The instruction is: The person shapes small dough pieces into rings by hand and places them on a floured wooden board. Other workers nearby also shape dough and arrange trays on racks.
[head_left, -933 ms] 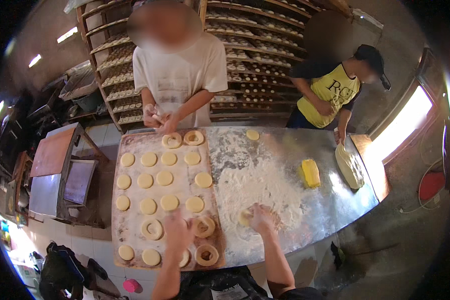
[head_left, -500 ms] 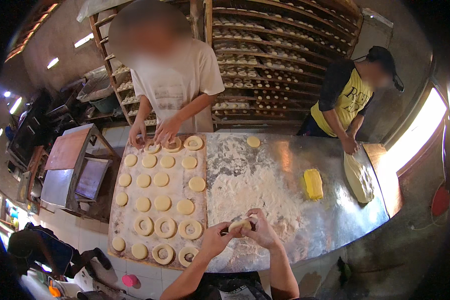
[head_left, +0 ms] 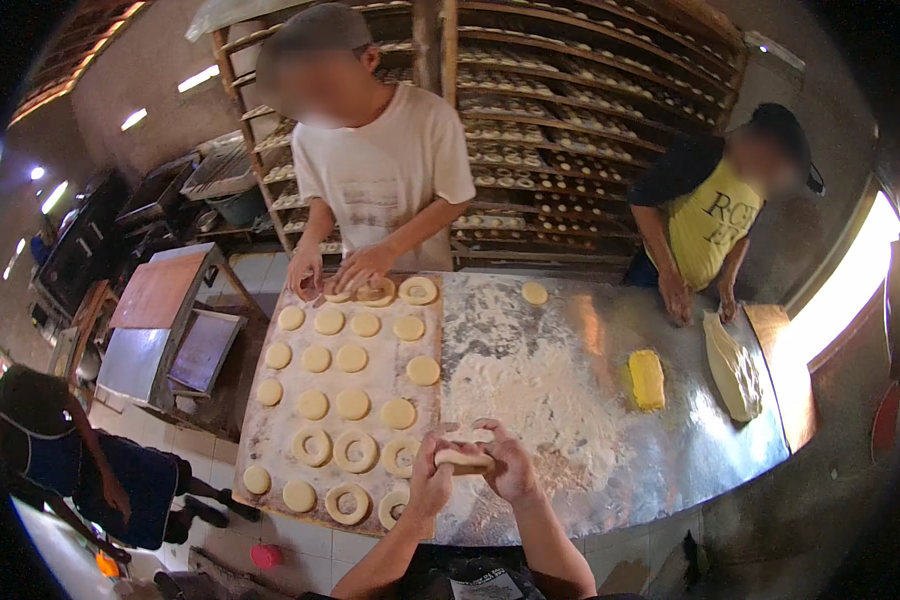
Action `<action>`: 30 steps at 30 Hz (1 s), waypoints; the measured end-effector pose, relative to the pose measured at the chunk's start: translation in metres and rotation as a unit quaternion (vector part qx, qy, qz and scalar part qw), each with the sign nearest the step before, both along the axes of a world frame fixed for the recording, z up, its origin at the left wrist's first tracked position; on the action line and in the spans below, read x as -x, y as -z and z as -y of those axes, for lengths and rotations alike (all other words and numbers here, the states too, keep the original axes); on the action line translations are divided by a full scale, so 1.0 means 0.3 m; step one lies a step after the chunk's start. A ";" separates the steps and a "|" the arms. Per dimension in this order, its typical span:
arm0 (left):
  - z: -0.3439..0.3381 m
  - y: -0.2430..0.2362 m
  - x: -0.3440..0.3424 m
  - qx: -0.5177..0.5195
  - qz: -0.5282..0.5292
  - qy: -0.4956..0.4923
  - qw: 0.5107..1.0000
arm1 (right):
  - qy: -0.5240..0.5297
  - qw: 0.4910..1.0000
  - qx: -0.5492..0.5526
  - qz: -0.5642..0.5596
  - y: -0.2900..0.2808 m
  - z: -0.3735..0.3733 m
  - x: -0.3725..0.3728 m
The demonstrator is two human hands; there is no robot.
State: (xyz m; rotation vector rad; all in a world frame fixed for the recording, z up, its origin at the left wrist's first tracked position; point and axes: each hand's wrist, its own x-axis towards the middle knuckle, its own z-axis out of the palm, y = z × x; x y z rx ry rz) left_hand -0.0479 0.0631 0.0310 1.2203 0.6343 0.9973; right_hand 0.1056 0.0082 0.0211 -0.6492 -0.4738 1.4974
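Note:
Over the near edge of the floured table, my left hand (head_left: 433,482) and my right hand (head_left: 512,468) hold a pale piece of dough (head_left: 464,460) between them. Fingers of both hands curl around its ends, and the dough is stretched sideways; whether it has a hole I cannot tell. To the left of my hands lies a floured board (head_left: 253,445) with rows of flat dough rounds (head_left: 352,404) and several dough rings (head_left: 355,452). The ring nearest my left forearm is partly covered by it.
Loose flour (head_left: 530,395) coats the metal table (head_left: 670,440). A yellow block (head_left: 647,380) and a large dough lump (head_left: 732,370) lie to the right. Across stands a co-worker (head_left: 380,160) touching rings, another co-worker (head_left: 710,210) far right. Behind are racks (head_left: 560,140); a person (head_left: 100,470) is at lower left.
The dough between my hands has turned and looks wider. At far right, the co-worker's hands have come off the dough lump. The lower-left person has come further into view. My view has shifted slightly.

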 end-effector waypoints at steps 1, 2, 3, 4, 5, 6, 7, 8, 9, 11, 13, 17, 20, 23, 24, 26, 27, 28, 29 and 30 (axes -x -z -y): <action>-0.002 0.001 0.030 0.046 0.091 0.025 0.994 | 0.022 0.999 0.036 -0.008 -0.008 -0.016 0.027; -0.011 0.003 0.062 0.091 0.180 0.051 0.978 | 0.038 0.997 0.064 -0.027 -0.018 -0.030 0.053; -0.008 0.008 0.068 0.120 0.235 0.013 0.964 | 0.100 0.936 0.100 0.322 -0.022 -0.069 0.104; -0.021 0.012 0.093 0.082 0.117 -0.013 0.990 | 0.037 0.947 0.036 0.317 -0.035 -0.084 0.128; -0.036 0.015 0.115 0.057 0.010 -0.045 0.997 | -0.033 0.948 -0.030 0.314 -0.050 -0.101 0.148; -0.050 0.016 0.142 0.034 -0.099 -0.078 0.991 | -0.086 0.944 -0.112 0.298 -0.063 -0.126 0.179; -0.073 0.015 0.167 -0.233 -0.235 -0.168 0.929 | -0.044 0.998 0.005 0.042 -0.078 -0.118 0.224; -0.090 0.010 0.195 -0.258 -0.247 -0.161 0.920 | -0.034 0.977 0.010 0.210 -0.092 -0.146 0.261; -0.101 0.001 0.223 -0.280 -0.253 -0.158 0.913 | -0.029 0.927 0.002 0.375 -0.106 -0.168 0.294; -0.112 -0.023 0.301 -0.174 -0.218 -0.100 0.955 | -0.003 0.927 -0.038 0.373 -0.117 -0.216 0.380; -0.157 -0.057 0.379 -0.181 -0.235 -0.128 0.946 | 0.047 0.996 -0.066 0.022 -0.128 -0.245 0.442; -0.241 -0.076 0.486 -0.180 -0.297 -0.146 0.926 | -0.028 0.972 -0.051 0.229 -0.054 -0.344 0.543; -0.305 -0.079 0.569 -0.158 -0.240 -0.143 0.947 | 0.032 0.944 -0.045 0.325 -0.006 -0.422 0.617; -0.337 -0.083 0.656 -0.189 -0.331 -0.122 0.916 | -0.018 0.926 -0.006 0.377 -0.010 -0.458 0.689; -0.363 -0.085 0.685 -0.174 -0.315 -0.139 0.923 | -0.068 0.936 -0.007 0.346 -0.018 -0.461 0.707; -0.403 -0.091 0.728 -0.164 -0.286 -0.178 0.927 | -0.089 0.979 -0.148 0.110 -0.018 -0.506 0.747; -0.420 -0.094 0.741 -0.153 -0.279 -0.168 0.933 | -0.125 0.968 -0.218 0.012 -0.014 -0.550 0.774; -0.422 -0.094 0.754 -0.151 -0.282 -0.164 0.933 | -0.172 0.947 -0.267 -0.040 -0.009 -0.593 0.800; -0.420 -0.094 0.769 -0.169 -0.287 -0.172 0.927 | -0.120 0.957 -0.166 0.207 -0.010 -0.594 0.833; -0.432 -0.094 0.786 -0.140 -0.290 -0.165 0.932 | -0.090 0.938 -0.135 0.305 -0.025 -0.598 0.847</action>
